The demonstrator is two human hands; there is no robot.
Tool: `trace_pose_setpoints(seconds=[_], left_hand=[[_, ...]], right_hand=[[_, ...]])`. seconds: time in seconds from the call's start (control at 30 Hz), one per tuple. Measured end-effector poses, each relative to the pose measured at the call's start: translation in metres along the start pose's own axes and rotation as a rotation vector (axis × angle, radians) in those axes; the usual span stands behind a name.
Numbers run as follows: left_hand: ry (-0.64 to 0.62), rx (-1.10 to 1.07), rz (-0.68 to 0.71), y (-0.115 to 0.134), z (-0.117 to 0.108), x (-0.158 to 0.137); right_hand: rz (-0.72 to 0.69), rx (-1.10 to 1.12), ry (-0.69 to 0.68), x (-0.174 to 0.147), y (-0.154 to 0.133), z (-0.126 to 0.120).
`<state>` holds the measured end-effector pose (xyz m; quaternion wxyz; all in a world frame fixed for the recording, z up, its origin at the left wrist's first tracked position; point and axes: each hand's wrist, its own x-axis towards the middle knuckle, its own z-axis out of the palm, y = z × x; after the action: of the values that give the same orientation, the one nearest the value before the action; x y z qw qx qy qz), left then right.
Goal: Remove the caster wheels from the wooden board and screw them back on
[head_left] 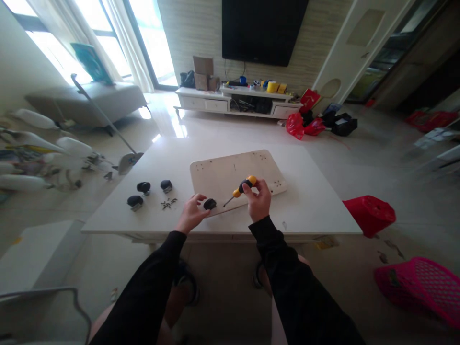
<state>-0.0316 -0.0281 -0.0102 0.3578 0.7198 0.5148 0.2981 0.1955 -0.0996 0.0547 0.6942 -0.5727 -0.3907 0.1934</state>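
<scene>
A pale board with rounded corners and small groups of holes near its corners lies flat on the white table. At its near left corner sits a black caster wheel, gripped between the thumb and fingers of my left hand. My right hand is closed round a yellow and black screwdriver. Its shaft slants down to the left, and the tip is just right of the caster, with a small dark bit at its end, perhaps a screw. Whether the tip touches the board I cannot tell.
Three more caster wheels stand on the table's left part, beside a small pile of screws. The table's near edge runs in front of my legs. A red bucket and a pink basket are on the floor at right.
</scene>
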Motion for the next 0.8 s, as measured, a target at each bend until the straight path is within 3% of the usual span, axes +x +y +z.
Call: trace_pose_setpoints(seconds=[0.4, 0.57, 0.8], left_hand=[[-0.043, 0.088, 0.035, -0.013, 0.007, 0.007], [-0.027, 0.112, 0.047, -0.014, 0.01, 0.006], [0.024, 0.083, -0.038, -0.017, 0.01, 0.006]], right_hand=[[-0.085, 0.007, -0.197, 0.0, 0.0, 0.025], [-0.086, 0.023, -0.192, -0.001, 0.005, 0.031], [-0.116, 0.029, -0.218, -0.002, 0.008, 0.031]])
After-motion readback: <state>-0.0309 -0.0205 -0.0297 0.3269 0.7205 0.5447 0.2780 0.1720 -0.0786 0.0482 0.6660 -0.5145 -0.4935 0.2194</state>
